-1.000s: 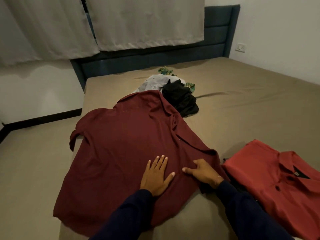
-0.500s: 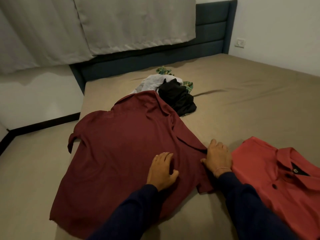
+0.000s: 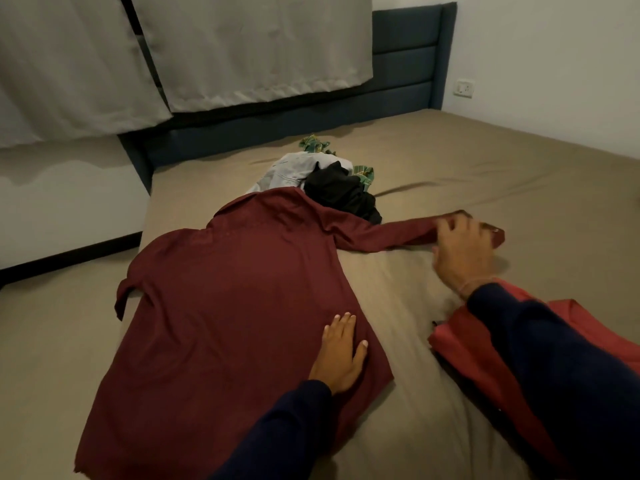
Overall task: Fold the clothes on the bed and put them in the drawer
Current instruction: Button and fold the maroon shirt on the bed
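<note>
Sleeve (image 3: 398,233) now stretched out — right hand (image 3: 462,252) grips it.

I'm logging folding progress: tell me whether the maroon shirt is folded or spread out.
Spread, not folded. The maroon shirt lies flat on the bed; the right hand holds its stretched-out sleeve, the left hand presses its body.

Location: a home bedroom. I stand at a bed (image 3: 450,161) with a taupe fitted sheet and a padded dark-blue headboard (image 3: 401,64). Grey curtains (image 3: 242,50) hang behind it. White wall to my right carries a socket (image 3: 464,87). Loose clothes (image 3: 322,178) lie heaped on the sheet.
</note>
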Tool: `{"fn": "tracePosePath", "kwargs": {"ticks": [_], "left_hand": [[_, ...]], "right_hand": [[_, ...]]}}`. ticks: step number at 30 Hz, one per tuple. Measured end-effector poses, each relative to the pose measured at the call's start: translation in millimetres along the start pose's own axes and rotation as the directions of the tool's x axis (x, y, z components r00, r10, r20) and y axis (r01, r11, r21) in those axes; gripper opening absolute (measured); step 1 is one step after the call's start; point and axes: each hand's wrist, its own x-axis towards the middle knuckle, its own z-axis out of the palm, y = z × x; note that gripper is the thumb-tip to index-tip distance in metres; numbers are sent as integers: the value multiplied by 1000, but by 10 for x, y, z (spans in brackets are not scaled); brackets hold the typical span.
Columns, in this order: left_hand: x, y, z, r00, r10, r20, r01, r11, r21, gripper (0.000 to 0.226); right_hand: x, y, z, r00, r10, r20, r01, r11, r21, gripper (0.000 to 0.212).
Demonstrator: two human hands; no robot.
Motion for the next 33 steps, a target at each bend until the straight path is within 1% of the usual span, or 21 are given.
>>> {"fn": "tracePosePath", "kwargs": {"ticks": [1, 2, 3, 4, 5, 6, 8, 9, 11, 12, 13, 14, 16, 17, 19, 21, 23, 24, 28, 31, 33], "left_hand": [[7, -9, 8, 1000, 5, -10, -5, 1000, 5, 57], [4, -24, 22, 1000, 6, -14, -5, 1000, 12, 55], [17, -39, 18, 1000, 9, -20, -8, 1000, 21, 53], [22, -50, 35, 1000, 12, -23, -12, 1000, 18, 51], [24, -61, 30, 1000, 7, -24, -7, 1000, 3, 50], [44, -70, 24, 1000, 0, -28, -1, 1000, -26, 48], [62, -64, -1, 999, -27, -40, 24, 995, -93, 45], [76, -53, -27, 997, -47, -61, 40, 992, -118, 42], [117, -5, -91, 990, -101, -102, 85, 984, -156, 35], [148, 5, -108, 985, -126, -120, 105, 980, -168, 30], [177, 40, -126, 979, -148, -137, 123, 977, -176, 24], [207, 66, -128, 973, -169, -156, 139, 973, -186, 24], [266, 102, -151, 953, -234, -191, 195, 959, -204, 43], [294, 136, -177, 943, -273, -188, 234, 950, -207, 48], [388, 185, -209, 929, -349, -125, 326, 930, -173, 49], [490, 264, -271, 928, -367, -59, 361, 928, -92, 47], [604, 351, -352, 917, -399, -9, 398, 916, -50, 36], [680, 375, -373, 906, -423, 6, 423, 906, -31, 37], [1049, 359, -457, 873, -487, -34, 488, 872, 44, 39], [1428, 249, -539, 855, -507, -111, 517, 849, 109, 40], [1716, 161, -610, 847, -509, -154, 526, 843, 111, 39]], "right_hand": [[-189, -142, 75, 988, -28, 150, 6, 989, 145, 37], [-386, -284, 139, 927, -40, 373, -74, 955, 287, 35], [-572, -432, 207, 811, -45, 583, -214, 905, 368, 37], [-774, -557, 243, 685, -48, 727, -349, 854, 385, 41], [-959, -657, 299, 606, -58, 794, -434, 811, 391, 43], [-1102, -740, 346, 581, -58, 812, -479, 783, 398, 44], [-1299, -830, 400, 626, -21, 780, -511, 745, 430, 47], [-1346, -851, 406, 636, -10, 771, -521, 731, 440, 46], [-1382, -845, 397, 607, -10, 795, -573, 688, 446, 30], [-1392, -838, 377, 597, -9, 802, -581, 685, 440, 24], [-1410, -823, 358, 597, 8, 802, -586, 687, 430, 28], [-1441, -806, 345, 596, 28, 802, -592, 690, 416, 34], [-1508, -772, 343, 597, 66, 800, -600, 698, 390, 37], [-1535, -753, 331, 598, 81, 797, -597, 708, 377, 37], [-1590, -743, 312, 620, 117, 776, -570, 746, 344, 36], [-1647, -748, 282, 645, 147, 750, -528, 795, 299, 37], [-1698, -763, 248, 655, 137, 743, -492, 824, 282, 34], [-1723, -764, 249, 658, 129, 742, -482, 829, 283, 32], [-1758, -764, 241, 651, 122, 749, -488, 823, 290, 30], [-1785, -766, 265, 683, 98, 724, -440, 846, 301, 33], [-1792, -812, 296, 695, 93, 713, -456, 824, 337, 33]]}}
